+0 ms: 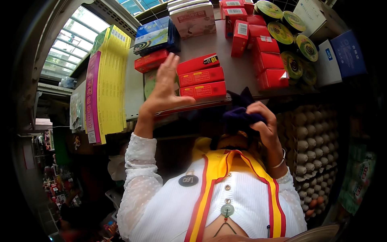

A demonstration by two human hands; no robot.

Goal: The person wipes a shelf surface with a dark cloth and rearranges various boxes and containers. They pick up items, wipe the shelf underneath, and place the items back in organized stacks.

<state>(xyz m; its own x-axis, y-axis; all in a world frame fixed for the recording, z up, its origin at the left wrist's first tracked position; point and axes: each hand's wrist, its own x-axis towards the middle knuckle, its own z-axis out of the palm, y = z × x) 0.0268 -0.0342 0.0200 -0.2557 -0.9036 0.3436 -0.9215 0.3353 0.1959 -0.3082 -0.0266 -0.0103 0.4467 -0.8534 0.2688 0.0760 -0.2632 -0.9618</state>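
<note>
My left hand [161, 89] is raised over the shelf with its fingers together, the thumb held apart and nothing in its grasp. It is beside three red cardboard boxes [202, 80] lying in a row near the shelf's front edge; whether it touches them I cannot tell. Past its fingertips another red box [151, 60] lies under blue mosquito-coil boxes [154, 36]. Partly covered by the hand is a pale green item [149, 84]. My right hand [263, 119] grips a bunched dark purple cloth [242, 116] at the front edge of the shelf.
Yellow boxes [115, 84] form a tall stack at the left. More red boxes [267, 59] and round green-yellow tins [281, 31] fill the shelf's right side, with a blue box [349, 56] beyond. Egg trays [316, 136] are stacked below right, a few brown eggs [316, 202] among them.
</note>
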